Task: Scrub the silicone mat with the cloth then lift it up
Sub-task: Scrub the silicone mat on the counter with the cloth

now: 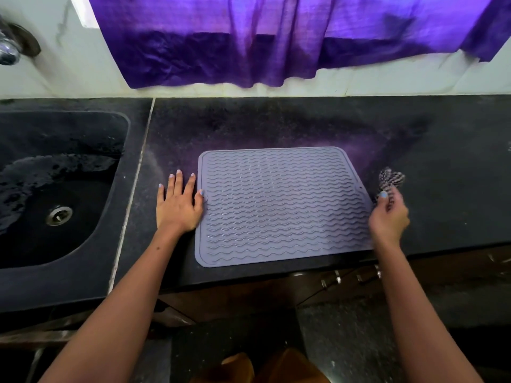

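Lying flat near front edge of dark stone surface (304, 120): grey ribbed mat (282, 205). Left hand (178, 205) flat on surface at mat's left edge, fingers straight, thumb touching mat rim. Right hand (388, 217) at mat's right edge, grip pinching checked cloth (390, 181), bunched, over surface. Dark sink (63, 189) with metal drain set in surface's left end. Tap (11, 48) on white wall above. Purple curtain (276, 40) hanging behind back edge.

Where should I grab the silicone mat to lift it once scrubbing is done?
Probably the silicone mat by its near edge, which lies close to the counter front, so fingers coming from the front could peel it upward. The left hand lies flat at its left edge; the right hand holds the cloth.
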The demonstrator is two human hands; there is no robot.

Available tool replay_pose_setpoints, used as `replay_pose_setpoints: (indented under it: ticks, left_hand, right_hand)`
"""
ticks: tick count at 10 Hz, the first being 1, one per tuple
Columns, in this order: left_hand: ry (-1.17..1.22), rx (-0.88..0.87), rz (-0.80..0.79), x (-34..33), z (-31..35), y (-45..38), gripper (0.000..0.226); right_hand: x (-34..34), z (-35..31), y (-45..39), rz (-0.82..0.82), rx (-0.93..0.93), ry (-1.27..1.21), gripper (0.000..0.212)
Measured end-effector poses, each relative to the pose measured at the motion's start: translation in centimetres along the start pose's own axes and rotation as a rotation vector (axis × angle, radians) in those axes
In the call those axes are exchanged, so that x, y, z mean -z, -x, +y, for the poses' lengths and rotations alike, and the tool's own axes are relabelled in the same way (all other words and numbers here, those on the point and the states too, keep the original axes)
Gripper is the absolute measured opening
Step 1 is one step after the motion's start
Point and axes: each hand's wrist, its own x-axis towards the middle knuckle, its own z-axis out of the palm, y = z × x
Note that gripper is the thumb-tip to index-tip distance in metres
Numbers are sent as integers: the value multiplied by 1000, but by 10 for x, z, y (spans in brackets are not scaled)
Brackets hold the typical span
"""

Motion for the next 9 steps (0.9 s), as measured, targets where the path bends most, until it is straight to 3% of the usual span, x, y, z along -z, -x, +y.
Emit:
replay_pose_setpoints:
  ticks: [1,3,5,6,7,8,9]
  left_hand:
    - [2,-2,3,0,-1,0,55]
    - [-2,-7,2,-1,-1,0,55]
    - [-7,-6,-57,2,-1,-2,56]
    - [5,-25,-117,5,-5,-3,56]
    - [9,-50,-166,8,-8,0,57]
    - [-21,-71,-118,4,-9,9,57]
    - [-41,-76,-68,1,-8,14,56]
  right_hand:
    - [9,9,8,8,170,213,43]
    - [-7,46,22,-242,390,609,50]
    - [2,50,1,-423,336,433,50]
    - [10,36,-8,-405,26,34,43]
    - [12,11,2,-207,-132,-112,41]
    - [-3,-15,45,-155,26,51,47]
    - [-32,-7,81,-290,315,261,55]
